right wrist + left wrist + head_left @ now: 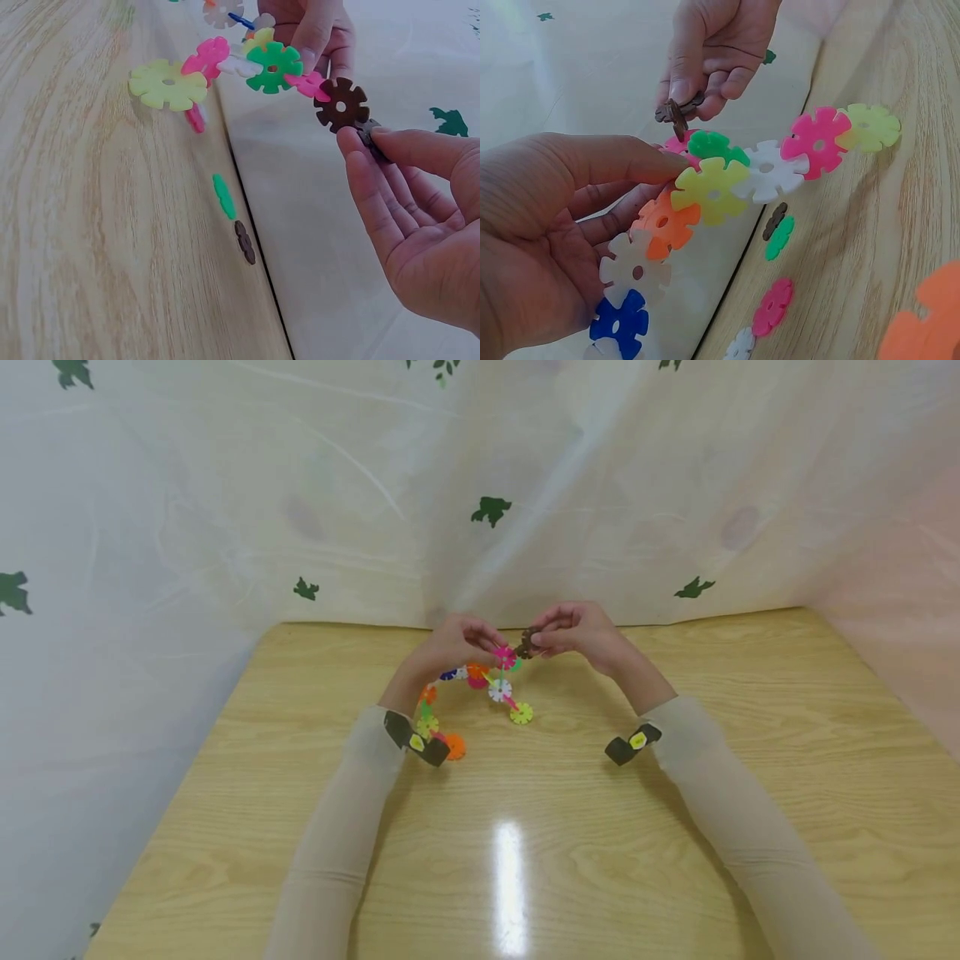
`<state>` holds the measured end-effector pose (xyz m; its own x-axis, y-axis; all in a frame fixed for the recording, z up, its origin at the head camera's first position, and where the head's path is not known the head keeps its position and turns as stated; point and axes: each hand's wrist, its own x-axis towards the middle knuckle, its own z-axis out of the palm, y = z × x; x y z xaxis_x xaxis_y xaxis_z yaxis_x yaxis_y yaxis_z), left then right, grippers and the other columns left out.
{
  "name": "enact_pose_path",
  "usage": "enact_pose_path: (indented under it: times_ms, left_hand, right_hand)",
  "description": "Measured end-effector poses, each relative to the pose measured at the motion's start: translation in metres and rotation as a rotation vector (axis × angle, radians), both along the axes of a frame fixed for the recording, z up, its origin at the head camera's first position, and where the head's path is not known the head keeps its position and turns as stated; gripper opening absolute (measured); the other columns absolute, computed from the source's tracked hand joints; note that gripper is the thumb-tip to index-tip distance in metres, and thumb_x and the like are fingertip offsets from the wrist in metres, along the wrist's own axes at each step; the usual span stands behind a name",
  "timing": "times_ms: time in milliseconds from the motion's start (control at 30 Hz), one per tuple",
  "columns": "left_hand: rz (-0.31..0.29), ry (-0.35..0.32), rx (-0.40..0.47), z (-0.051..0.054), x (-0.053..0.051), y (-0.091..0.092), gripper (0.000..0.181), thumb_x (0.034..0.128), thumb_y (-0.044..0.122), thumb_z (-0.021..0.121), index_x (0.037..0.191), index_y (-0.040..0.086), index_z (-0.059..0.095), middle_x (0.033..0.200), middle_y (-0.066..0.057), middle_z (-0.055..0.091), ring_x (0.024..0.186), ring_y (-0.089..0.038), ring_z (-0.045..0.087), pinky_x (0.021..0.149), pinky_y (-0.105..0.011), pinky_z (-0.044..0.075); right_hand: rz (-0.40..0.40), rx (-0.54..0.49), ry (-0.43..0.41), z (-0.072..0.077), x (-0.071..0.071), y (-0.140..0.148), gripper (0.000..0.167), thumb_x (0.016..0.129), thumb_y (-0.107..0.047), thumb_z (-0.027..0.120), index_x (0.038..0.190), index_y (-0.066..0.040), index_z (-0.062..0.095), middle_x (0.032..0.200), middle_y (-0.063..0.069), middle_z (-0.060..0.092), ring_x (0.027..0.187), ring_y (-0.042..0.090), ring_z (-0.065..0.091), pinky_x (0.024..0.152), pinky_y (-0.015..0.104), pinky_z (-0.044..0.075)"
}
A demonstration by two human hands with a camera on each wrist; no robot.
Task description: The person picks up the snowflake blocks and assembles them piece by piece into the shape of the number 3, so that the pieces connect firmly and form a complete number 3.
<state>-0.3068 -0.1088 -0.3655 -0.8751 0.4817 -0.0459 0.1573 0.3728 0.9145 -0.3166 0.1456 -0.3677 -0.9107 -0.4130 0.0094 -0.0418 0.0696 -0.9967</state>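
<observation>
A curving chain of interlocking snowflake discs (pixel 712 191) hangs from my left hand (pixel 456 645); its thumb and fingers pinch it near the yellow and green discs. White, pink and yellow discs branch off toward the table, while orange, white and blue ones run along the left palm. Between thumb and index finger, my right hand (pixel 583 633) pinches a brown disc (pixel 371 141). That disc is slotted into another brown disc (pixel 341 106), which meets the pink disc (pixel 306 84) at the chain's end. Whether those two are locked together, I cannot tell.
Beneath the hands, a green disc (pixel 223 196) and a brown disc (pixel 244 242) lie near the wooden table's (pixel 525 827) back edge. Pink (pixel 772 307) and white discs (pixel 740 345) lie close by. A pale leaf-patterned cloth (pixel 375 527) hangs behind the table.
</observation>
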Motion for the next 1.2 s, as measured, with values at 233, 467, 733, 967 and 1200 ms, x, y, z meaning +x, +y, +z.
enact_pose_path:
  times_ms: [233, 467, 733, 967, 1200]
  left_hand:
    - [0.013, 0.01, -0.009, 0.0003, -0.0003, 0.0003, 0.025, 0.0858, 0.003, 0.078, 0.11, 0.001, 0.073, 0.102, -0.011, 0.075, 0.091, -0.022, 0.07, 0.078, -0.026, 0.06]
    - [0.018, 0.015, -0.003, -0.0003, -0.0009, 0.0004, 0.024, 0.0847, 0.002, 0.078, 0.109, 0.0, 0.074, 0.103, -0.013, 0.075, 0.092, -0.022, 0.071, 0.079, -0.028, 0.062]
    - [0.03, 0.035, -0.01, -0.0001, -0.0006, 0.001, 0.023, 0.0858, 0.003, 0.078, 0.108, 0.001, 0.075, 0.101, -0.013, 0.076, 0.087, -0.021, 0.071, 0.077, -0.026, 0.061]
    - [0.036, 0.036, 0.017, -0.0019, -0.0014, 0.0026, 0.021, 0.0857, 0.0, 0.077, 0.106, -0.001, 0.075, 0.098, -0.013, 0.076, 0.084, -0.02, 0.07, 0.072, -0.024, 0.059]
    - [0.044, 0.046, 0.01, 0.0001, 0.0011, 0.005, 0.019, 0.0858, 0.0, 0.077, 0.104, -0.001, 0.075, 0.096, -0.014, 0.076, 0.081, -0.019, 0.07, 0.071, -0.023, 0.059]
  right_hand:
    - [-0.015, 0.019, 0.059, -0.0022, -0.0003, -0.0014, 0.011, 0.089, 0.002, 0.075, 0.098, -0.003, 0.071, 0.083, 0.002, 0.077, 0.078, 0.02, 0.077, 0.077, 0.043, 0.065]
    - [-0.006, -0.012, 0.102, -0.0034, -0.0002, -0.0008, 0.011, 0.089, 0.004, 0.074, 0.099, 0.0, 0.071, 0.082, 0.0, 0.077, 0.078, 0.023, 0.077, 0.072, 0.034, 0.065]
    - [-0.019, -0.038, 0.098, -0.0053, -0.0018, -0.0028, 0.014, 0.09, 0.004, 0.073, 0.103, 0.005, 0.069, 0.08, -0.001, 0.076, 0.075, 0.019, 0.076, 0.071, 0.029, 0.064]
    - [-0.019, -0.059, 0.102, -0.0054, -0.0001, -0.0026, 0.011, 0.09, 0.005, 0.073, 0.1, 0.002, 0.07, 0.08, -0.001, 0.076, 0.074, 0.018, 0.076, 0.07, 0.029, 0.065]
    - [-0.004, -0.09, 0.108, -0.0063, -0.0001, -0.0014, 0.009, 0.09, 0.007, 0.072, 0.096, 0.0, 0.072, 0.081, 0.001, 0.076, 0.072, 0.017, 0.075, 0.069, 0.029, 0.065]
